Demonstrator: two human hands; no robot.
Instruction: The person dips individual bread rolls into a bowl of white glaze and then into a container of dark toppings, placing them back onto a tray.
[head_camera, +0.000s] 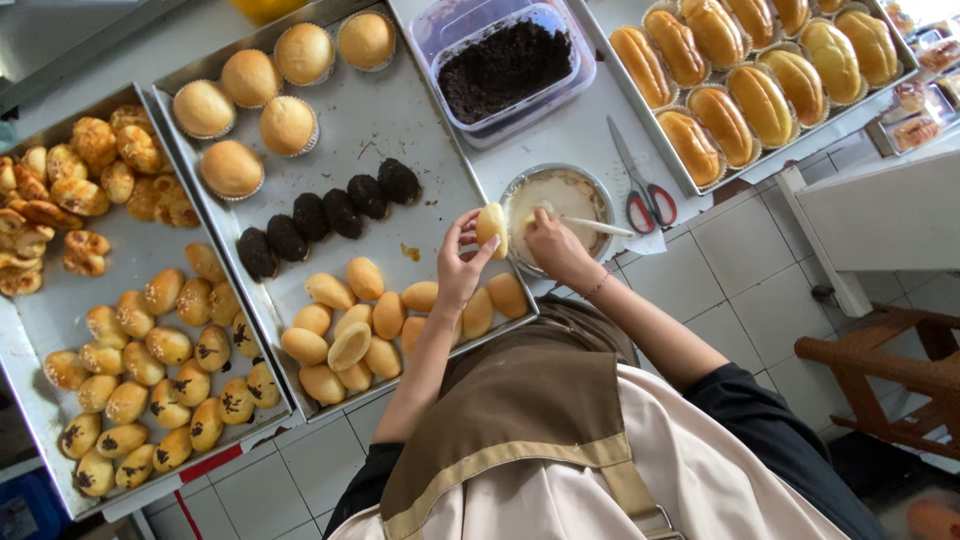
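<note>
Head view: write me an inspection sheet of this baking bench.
Surface: white bench carrying metal trays.
Job's things: small plain bun; metal bowl of pale cream; white spreader.
Clutter: red-handled scissors; plastic tub of dark crumbs; middle tray with round buns, dark-coated buns, plain buns.
Grippers: left hand holds the bun; right hand holds the spreader over the bowl.
Cables: nothing seen.
Surroundings: tiled floor; wooden chair.

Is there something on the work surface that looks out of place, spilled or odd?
A pair of red-handled scissors lies loose beside the metal bowl of cream, between the trays. A small smear and crumbs mark the middle baking tray near the dark-coated buns. Nothing else stands out.
</note>
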